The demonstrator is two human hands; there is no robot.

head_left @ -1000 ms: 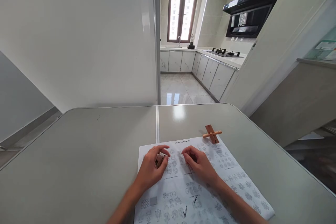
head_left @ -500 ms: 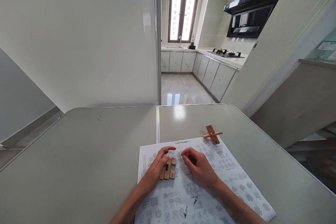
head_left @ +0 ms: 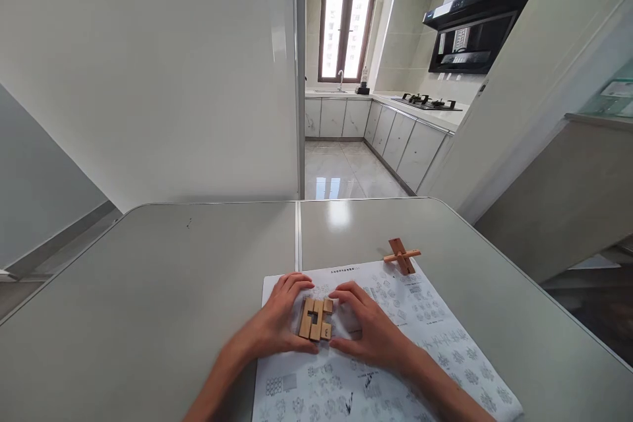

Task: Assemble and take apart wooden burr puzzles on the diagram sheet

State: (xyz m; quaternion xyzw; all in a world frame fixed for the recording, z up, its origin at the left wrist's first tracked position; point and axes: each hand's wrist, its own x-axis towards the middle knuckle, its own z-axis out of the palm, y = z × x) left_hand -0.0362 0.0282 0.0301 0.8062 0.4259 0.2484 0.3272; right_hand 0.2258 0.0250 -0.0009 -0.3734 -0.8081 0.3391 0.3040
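Several notched wooden puzzle blocks [head_left: 316, 328] lie side by side on a printed instruction sheet [head_left: 297, 402]. My left hand [head_left: 277, 318] curves around their left side, fingers beyond the far ends and thumb along the near ends. On the right, my right hand [head_left: 368, 323] frames the blocks in a wide C, with index finger and thumb apart near the rightmost block. Both hands have spread fingers and hold nothing; whether the fingertips touch the wood is hard to tell. Dark gaps show where the notches of neighbouring blocks meet.
A cross-shaped wooden piece [head_left: 401, 256] rests at the sheet's far right corner. The grey table [head_left: 148, 310] has a seam [head_left: 298, 237] down its middle. Beyond its far edge are a white wall panel [head_left: 198, 79] and a kitchen with a stove [head_left: 428, 102].
My left hand has drawn back left and opened, uncovering more of the blocks. My right hand has come closer to their right side and opened from a loose curl.
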